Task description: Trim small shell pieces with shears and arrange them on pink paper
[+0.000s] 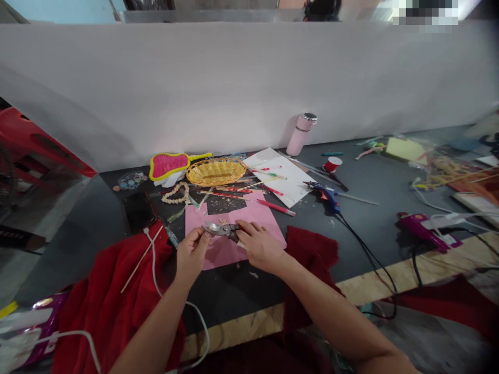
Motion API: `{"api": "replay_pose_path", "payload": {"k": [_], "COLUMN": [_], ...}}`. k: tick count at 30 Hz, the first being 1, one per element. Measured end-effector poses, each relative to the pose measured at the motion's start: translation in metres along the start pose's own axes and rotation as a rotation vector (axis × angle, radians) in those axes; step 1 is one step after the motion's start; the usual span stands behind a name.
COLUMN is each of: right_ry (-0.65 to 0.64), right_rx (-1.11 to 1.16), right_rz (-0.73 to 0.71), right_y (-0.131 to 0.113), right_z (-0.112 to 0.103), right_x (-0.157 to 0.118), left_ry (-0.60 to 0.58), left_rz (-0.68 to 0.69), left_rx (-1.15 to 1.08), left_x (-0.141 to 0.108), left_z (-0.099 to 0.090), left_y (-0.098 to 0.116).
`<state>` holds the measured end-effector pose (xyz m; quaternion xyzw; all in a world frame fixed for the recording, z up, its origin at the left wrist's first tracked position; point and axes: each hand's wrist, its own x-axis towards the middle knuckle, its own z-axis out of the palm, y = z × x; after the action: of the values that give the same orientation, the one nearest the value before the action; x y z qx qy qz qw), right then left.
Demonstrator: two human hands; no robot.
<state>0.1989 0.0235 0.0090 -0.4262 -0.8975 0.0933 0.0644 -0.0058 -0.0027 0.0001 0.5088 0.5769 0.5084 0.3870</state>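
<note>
Over a sheet of pink paper (222,254) my two hands come together. My right hand (259,244) is closed around the handles of a pair of pruning shears (228,229), whose blades point left. At the blade tips, my left hand (194,252) is closed in a pinch; what sits between its fingers is too small to make out. Small pale bits (223,221) lie on the pink paper just behind the shears. A heart-shaped string of pale pieces (176,194) rests beyond my left hand.
Behind the paper are a yellow woven basket (216,172), a pink-and-yellow paddle shape (170,167), white paper (286,179) and pens. A blue glue gun (326,196), thread spool (332,164) and pink bottle (301,134) stand rightward. Red cloth (117,280) hangs over the front edge; cords trail nearby.
</note>
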Motion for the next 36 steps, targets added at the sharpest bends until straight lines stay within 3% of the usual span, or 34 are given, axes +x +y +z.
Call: {"api": "replay_pose_path", "payload": {"k": [11, 22, 36], "right_ry": [-0.001, -0.007, 0.024], "right_rx": [0.03, 0.098, -0.015], "right_rz": [-0.027, -0.016, 0.047], "right_y": [0.0011, -0.0027, -0.0051], "right_z": [-0.0016, 0.0034, -0.0013], "right_x": [0.0013, 0.0022, 0.0018], "left_ry": [-0.073, -0.027, 0.012], "left_rz": [0.025, 0.027, -0.019], "left_rx": [-0.033, -0.077, -0.122], "left_x": [0.0018, 0.0008, 0.001], "left_z": [-0.0031, -0.0019, 0.0003], "left_y": [-0.0012, -0.0058, 0.0008]}}
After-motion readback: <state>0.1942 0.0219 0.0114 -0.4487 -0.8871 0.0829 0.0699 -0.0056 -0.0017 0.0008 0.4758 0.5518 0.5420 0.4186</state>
